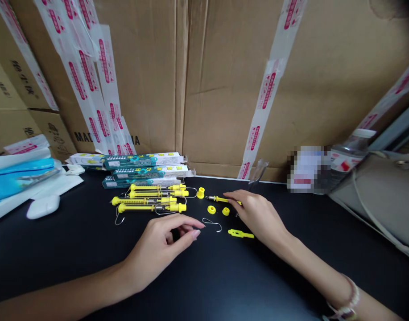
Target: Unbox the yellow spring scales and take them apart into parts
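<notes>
At the left of the black table (pixel 77 236) lie one blue packet (pixel 20 180) and one white mouse (pixel 43 207). Farther back stand four slim boxes (pixel 142 162), mostly teal and white, stacked loosely. In front of them, four yellow spring scales (pixel 150 207) lie side by side, each a long, narrow plastic body with thin wire at its ends.

Your left hand (pixel 157 254) is near them, its fingers loosely curled and slightly spread, holding nothing. Its fingertips are just beside a bent wire hook (pixel 211 224). Beyond the hook sit one yellow cap (pixel 200 192) and two small yellow rings (pixel 211 209). A flat, slotted yellow piece (pixel 241 233) lies nearer, under your right hand (pixel 258 214).

The fingers (pixel 233 196) of that hand lie over a metal-tipped yellow rod (pixel 219 199); whether they pinch it, I cannot tell. At the far right stand a plastic bottle (pixel 354 145) and a gray bag (pixel 374 200).
</notes>
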`<state>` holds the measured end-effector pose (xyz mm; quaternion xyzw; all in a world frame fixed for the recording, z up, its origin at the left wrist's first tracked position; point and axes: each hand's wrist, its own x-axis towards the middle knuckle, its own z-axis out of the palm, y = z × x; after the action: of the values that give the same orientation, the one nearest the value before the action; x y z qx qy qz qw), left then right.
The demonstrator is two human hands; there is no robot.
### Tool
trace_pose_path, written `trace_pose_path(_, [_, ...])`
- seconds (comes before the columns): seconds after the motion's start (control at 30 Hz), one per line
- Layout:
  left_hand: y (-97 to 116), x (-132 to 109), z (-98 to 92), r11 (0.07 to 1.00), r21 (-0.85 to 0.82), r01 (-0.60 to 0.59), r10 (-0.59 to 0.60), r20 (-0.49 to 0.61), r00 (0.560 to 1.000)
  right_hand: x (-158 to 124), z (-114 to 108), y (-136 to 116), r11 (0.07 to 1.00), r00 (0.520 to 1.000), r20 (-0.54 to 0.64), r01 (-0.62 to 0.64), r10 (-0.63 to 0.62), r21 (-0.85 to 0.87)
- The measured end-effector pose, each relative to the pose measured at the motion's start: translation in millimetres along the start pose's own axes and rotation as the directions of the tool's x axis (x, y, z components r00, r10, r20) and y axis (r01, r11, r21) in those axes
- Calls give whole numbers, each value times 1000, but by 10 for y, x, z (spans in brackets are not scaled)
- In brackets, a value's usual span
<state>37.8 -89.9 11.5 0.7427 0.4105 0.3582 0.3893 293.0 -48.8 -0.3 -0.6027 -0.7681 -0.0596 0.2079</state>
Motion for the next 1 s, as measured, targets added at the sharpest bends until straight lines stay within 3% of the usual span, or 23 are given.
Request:
trace_pose_path(0.13, [-34, 0, 9, 994, 90, -60, 62, -28, 998, 34, -8, -60, 998, 999, -34, -1, 3, 60])
trace_pose_path(0.23, [-93, 7, -8, 950, 246, -192, 207, -36, 978, 119, -3, -147, 994, 999, -26, 21, -19, 111])
trace_pose_path(0.33, [-157, 29, -76, 790, 456, -409, 439, 44, 897, 239, 20, -259, 988, 1000, -7, 31, -31, 149])
trace_pose_path(0.43, [-223, 72, -177, 617, 630, -471, 526, 115, 843, 365, 58, -360, 985, 1000, 10, 15, -17, 170])
trace_pose_path(0.6, [-373, 164, -295, 513, 788, -340, 454, 87, 887, 532, 125, -437, 978, 998, 65, -21, 8, 209])
trace_pose_path(0.77, [-470, 198, -297, 498, 843, -202, 308, 47, 950, 547, 105, -436, 964, 994, 113, -31, 1, 265])
trace_pose_path(1.0, [-482, 199, -281, 514, 840, -173, 268, 34, 963, 342, 15, -544, 951, 991, 137, -36, -7, 306])
